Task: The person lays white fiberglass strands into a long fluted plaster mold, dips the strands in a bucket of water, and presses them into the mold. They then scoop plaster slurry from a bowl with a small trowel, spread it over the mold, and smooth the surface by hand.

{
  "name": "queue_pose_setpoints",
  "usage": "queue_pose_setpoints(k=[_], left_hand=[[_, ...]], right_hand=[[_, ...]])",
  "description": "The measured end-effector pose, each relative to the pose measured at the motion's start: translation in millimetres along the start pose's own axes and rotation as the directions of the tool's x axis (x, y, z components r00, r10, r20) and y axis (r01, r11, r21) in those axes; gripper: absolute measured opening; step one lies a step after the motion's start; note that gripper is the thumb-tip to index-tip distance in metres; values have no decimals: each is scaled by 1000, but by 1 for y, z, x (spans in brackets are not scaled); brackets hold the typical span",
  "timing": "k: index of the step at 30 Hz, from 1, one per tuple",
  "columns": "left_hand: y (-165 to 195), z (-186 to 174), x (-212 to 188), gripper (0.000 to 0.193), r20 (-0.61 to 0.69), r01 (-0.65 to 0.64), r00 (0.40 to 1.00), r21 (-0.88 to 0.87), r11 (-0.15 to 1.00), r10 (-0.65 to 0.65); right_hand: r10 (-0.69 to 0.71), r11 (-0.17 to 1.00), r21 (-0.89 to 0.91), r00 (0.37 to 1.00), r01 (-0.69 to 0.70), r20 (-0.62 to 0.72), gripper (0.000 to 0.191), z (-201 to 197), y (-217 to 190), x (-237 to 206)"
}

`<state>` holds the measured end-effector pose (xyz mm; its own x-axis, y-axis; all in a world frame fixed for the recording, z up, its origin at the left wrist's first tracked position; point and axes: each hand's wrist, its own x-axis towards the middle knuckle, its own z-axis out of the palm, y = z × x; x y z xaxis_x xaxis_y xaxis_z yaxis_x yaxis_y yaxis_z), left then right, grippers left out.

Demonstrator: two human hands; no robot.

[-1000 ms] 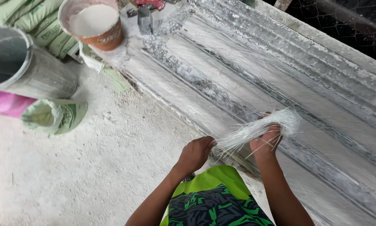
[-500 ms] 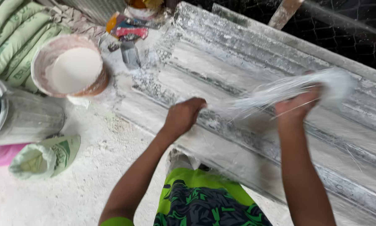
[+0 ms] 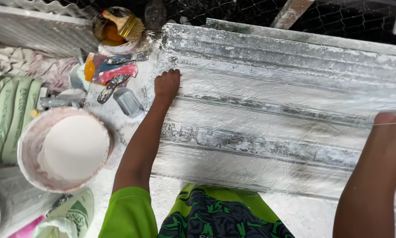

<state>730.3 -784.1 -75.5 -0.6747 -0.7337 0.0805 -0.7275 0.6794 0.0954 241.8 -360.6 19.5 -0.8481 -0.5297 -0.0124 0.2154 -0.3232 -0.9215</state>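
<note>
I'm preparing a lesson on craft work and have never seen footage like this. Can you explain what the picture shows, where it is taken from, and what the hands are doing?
The picture comes from a camera worn on the person's head, looking down. The left hand and right hand are bare, spread far apart, stretching a thin web of pale fibres flat over a long ribbed mould dusted white. Whether each grip is closed on the fibres is unclear. To the left stand a bucket of white powder, a pot with a brush, scrapers and green sacks.
</note>
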Motion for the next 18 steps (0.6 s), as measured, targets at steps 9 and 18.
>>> queue_pose_setpoints(k=[9,18], left_hand=[[-10,9,10,62,48,216,970,274,937,-238],[115,-13,-107,48,-131,-88,990,-860,502,-50]], right_hand=[[-122,992,-41,816,120,-566,81,70,54,-94],[19,953,300,975,49,-221,42,154,134,-132]])
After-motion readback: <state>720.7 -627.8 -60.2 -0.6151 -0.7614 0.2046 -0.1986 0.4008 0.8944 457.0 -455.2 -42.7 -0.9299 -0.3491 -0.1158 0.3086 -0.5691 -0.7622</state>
